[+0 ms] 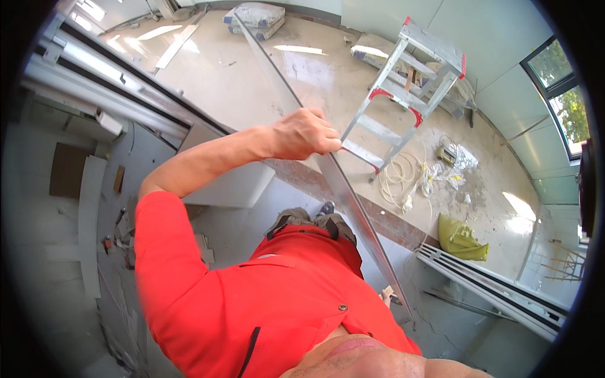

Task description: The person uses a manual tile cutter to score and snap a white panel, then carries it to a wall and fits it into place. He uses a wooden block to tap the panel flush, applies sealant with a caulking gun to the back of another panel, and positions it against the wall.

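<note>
A long, thin, grey panel (pixel 360 211), seen almost edge-on, slants across the view from the far left toward my right side. My left hand (pixel 305 133) is closed over its upper edge, knuckles up, with the arm in a red sleeve bent out to the left. Close to the panel's near end, my right hand (pixel 386 296) shows only in small part, its fingers against the panel; the rest of it is hidden. My red jacket and dark-trimmed trousers are below, with one shoe (pixel 326 208) on the floor.
An aluminium stepladder (pixel 403 94) with red fittings stands beyond the panel. Near it lie coiled white cable (pixel 400 176), crumpled plastic (pixel 463 157) and a yellow-green sack (pixel 460 238). Filled bags (pixel 258 19) lie at the back. Metal frame tracks run left (pixel 116 75) and right (pixel 498 286).
</note>
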